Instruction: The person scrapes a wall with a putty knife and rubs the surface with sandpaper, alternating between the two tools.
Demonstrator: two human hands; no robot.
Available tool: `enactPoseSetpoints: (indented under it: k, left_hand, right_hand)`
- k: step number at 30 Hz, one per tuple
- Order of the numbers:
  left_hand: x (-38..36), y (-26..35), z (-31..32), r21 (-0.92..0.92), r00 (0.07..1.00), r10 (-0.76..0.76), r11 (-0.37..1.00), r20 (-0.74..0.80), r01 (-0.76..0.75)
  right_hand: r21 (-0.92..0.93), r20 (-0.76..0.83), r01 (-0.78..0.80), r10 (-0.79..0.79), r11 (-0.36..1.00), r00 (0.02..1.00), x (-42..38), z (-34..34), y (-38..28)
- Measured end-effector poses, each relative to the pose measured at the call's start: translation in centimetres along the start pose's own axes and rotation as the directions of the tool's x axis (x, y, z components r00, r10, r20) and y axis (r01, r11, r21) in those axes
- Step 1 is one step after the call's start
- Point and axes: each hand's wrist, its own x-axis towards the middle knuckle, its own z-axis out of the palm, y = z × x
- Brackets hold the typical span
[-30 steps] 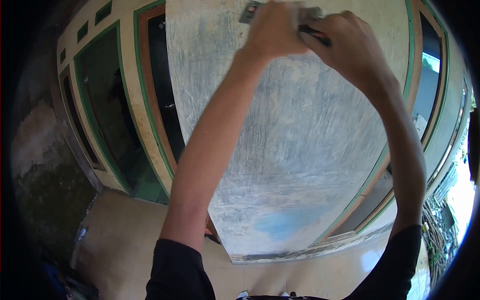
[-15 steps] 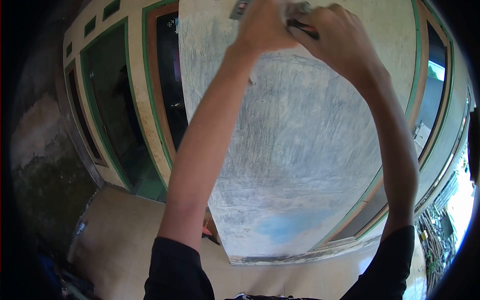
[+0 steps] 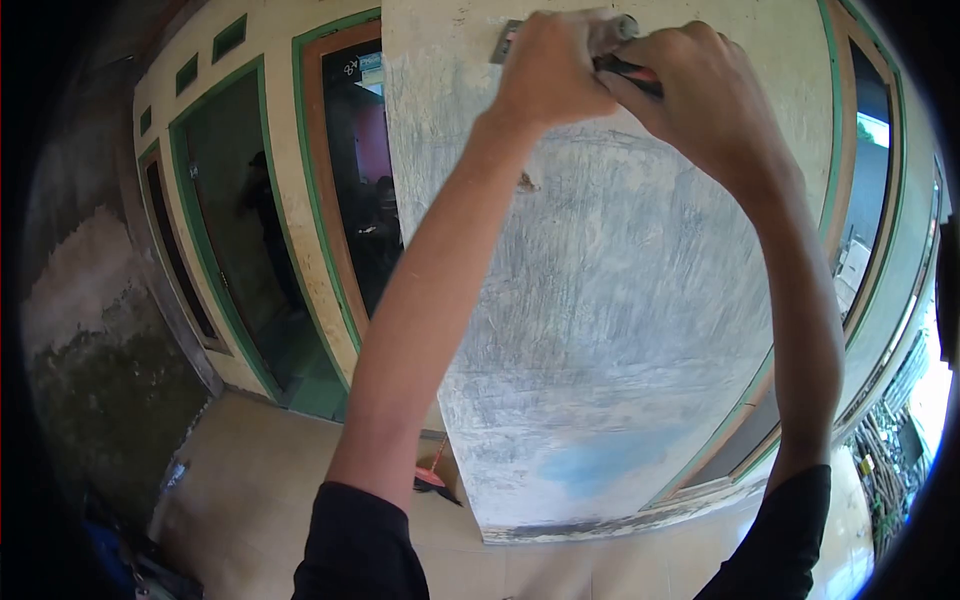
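Both my arms reach up against a patchy grey and cream wall [image 3: 600, 260]. My left hand [image 3: 553, 68] is at the top, closed beside a small grey metal plate [image 3: 504, 42] at the wall; what its fingers wrap round is mostly hidden. Close to its right, my right hand [image 3: 695, 85] is closed on a tool with a black and red handle [image 3: 632, 74]. A grey cylindrical end [image 3: 622, 28] shows between the two hands. Lower down, a small brown spot [image 3: 528, 183] marks the wall beside my left wrist.
A green-framed doorway [image 3: 235, 230] stands left, with a dark figure of a person [image 3: 268, 215] inside. Next to it is a wood-framed window [image 3: 350, 150]. A red and black broom [image 3: 436, 480] lies by the wall's foot on the tiled floor [image 3: 250, 480]. Another window [image 3: 865, 180] is right.
The view has shifted, so the wall and doorway appear further right and more of the broom shows. Both hands appear slightly right and lower in the picture, still close together.
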Motion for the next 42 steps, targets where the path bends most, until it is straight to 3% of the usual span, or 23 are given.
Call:
enactPoseSetpoints:
  k: [2, 3, 4, 6, 7, 10, 12, 14, 16, 20, 22, 23, 26, 28, 30, 32, 34, 35, 36, 38, 39, 40, 42]
  left_hand:
    - [0.3, -1.2, -1.3, 0.084, 0.994, 0.092, 0.992, 0.055, -0.097]
    - [0.3, -0.8, -1.6, 0.221, 0.988, -0.059, 0.975, 0.145, 0.026]
    - [0.4, -0.7, -1.6, 0.222, 0.989, -0.048, 0.975, 0.140, 0.016]
    - [0.2, -0.4, -0.8, 0.165, 0.987, -0.110, 0.982, 0.116, 0.090]
    - [-0.1, 0.2, 0.3, 0.033, 0.998, -0.055, 0.998, 0.035, 0.054]
    - [-0.2, 1.3, 2.2, 0.086, 0.998, -0.067, 0.994, -0.016, 0.068]
    - [0.3, 0.6, 3.0, 0.086, 0.995, -0.080, 0.993, -0.061, 0.085]
    - [0.5, -0.3, 2.4, 0.160, 0.995, -0.016, 0.987, -0.101, 0.032]
    - [0.3, -0.9, 1.0, 0.135, 0.999, -0.043, 0.990, -0.032, 0.047]
    - [0.7, -0.6, 1.0, 0.185, 0.999, -0.019, 0.983, 0.050, 0.009]
    - [0.3, 0.9, 2.5, -0.014, 0.993, -0.107, 0.994, -0.047, 0.106]
    - [0.3, 1.1, 2.7, -0.020, 0.994, -0.105, 0.994, -0.040, 0.104]
    - [0.3, 0.8, 2.3, -0.015, 0.993, -0.116, 0.993, -0.037, 0.115]
    - [0.6, -0.8, 0.1, 0.084, 0.999, -0.043, 0.996, 0.032, 0.041]
    - [0.5, -0.9, -1.1, 0.167, 0.995, -0.065, 0.985, 0.081, 0.051]
    - [0.7, -1.1, -1.0, 0.259, 0.992, -0.091, 0.964, 0.089, 0.065]
    - [0.4, -0.2, 0.8, -0.010, 0.993, -0.116, 0.993, -0.002, 0.116]
    - [0.3, 0.7, 2.1, 0.035, 0.998, -0.050, 0.998, -0.050, 0.052]
    - [0.3, 0.9, 2.7, 0.034, 0.997, -0.054, 0.998, -0.048, 0.056]
    - [0.2, 0.8, 3.7, 0.016, 0.997, -0.078, 0.997, -0.018, 0.078]
    - [0.4, 1.0, 3.4, 0.014, 0.998, -0.056, 0.998, -0.027, 0.057]
    - [0.5, 0.4, 3.0, 0.014, 0.998, -0.058, 0.998, -0.029, 0.059]
    - [0.7, -1.1, 1.1, 0.137, 0.999, 0.037, 0.990, 0.025, -0.040]
  right_hand:
    - [0.020, 0.032, -0.024, 0.024, 1.000, 0.999, 0.3, 0.4, -0.2]
    - [0.125, 0.009, 0.011, -0.013, 0.992, 1.000, -0.1, 0.9, 0.3]
    - [0.228, -0.019, 0.048, -0.045, 0.972, 0.999, -0.5, 1.2, 0.8]
    - [0.239, -0.062, 0.082, -0.070, 0.967, 0.996, -2.0, 0.8, 1.9]
    - [0.244, -0.073, 0.080, -0.064, 0.966, 0.995, -2.5, 0.3, 2.3]
    - [0.252, -0.055, 0.041, -0.028, 0.967, 0.998, -2.5, 0.2, 3.5]
    - [0.327, -0.047, -0.095, 0.117, 0.940, 0.992, -1.6, 0.5, 3.9]
    - [0.353, -0.048, -0.083, 0.107, 0.932, 0.993, -0.8, 1.3, 3.9]
    - [0.350, -0.216, 0.066, 0.012, 0.934, 0.976, -0.6, 2.7, 3.4]
    - [0.268, -0.112, 0.027, 0.004, 0.963, 0.994, -1.3, 0.1, 2.8]
    - [0.238, -0.100, 0.036, -0.013, 0.971, 0.995, -1.8, -0.7, 3.5]
    - [0.218, -0.090, 0.047, -0.028, 0.975, 0.996, -2.2, -0.8, 3.8]
    - [0.242, -0.122, 0.052, -0.022, 0.969, 0.992, -1.8, -0.4, 3.4]
    - [0.311, -0.145, 0.039, 0.006, 0.950, 0.989, -0.5, 2.4, 2.6]
    - [0.370, -0.172, 0.028, 0.039, 0.928, 0.984, -0.5, 3.1, 2.6]
    - [0.356, -0.125, 0.014, 0.033, 0.935, 0.992, -0.4, 2.9, 2.6]
    - [0.263, -0.055, -0.016, 0.032, 0.965, 0.998, -1.3, 0.4, 2.5]
    - [0.148, 0.013, -0.029, 0.027, 0.989, 1.000, -1.5, -1.3, 2.7]
    - [0.150, 0.017, -0.030, 0.028, 0.988, 0.999, -1.5, -2.6, 2.8]
    - [0.336, 0.261, -0.232, 0.146, 0.913, 0.954, -1.5, -4.6, 2.7]
    - [0.304, 0.044, -0.123, 0.115, 0.945, 0.992, -2.3, -3.5, 2.2]
    - [0.304, 0.046, -0.121, 0.113, 0.945, 0.993, -2.2, -2.2, 2.3]
    - [0.280, -0.106, 0.023, 0.007, 0.960, 0.994, -1.2, 1.1, 3.0]
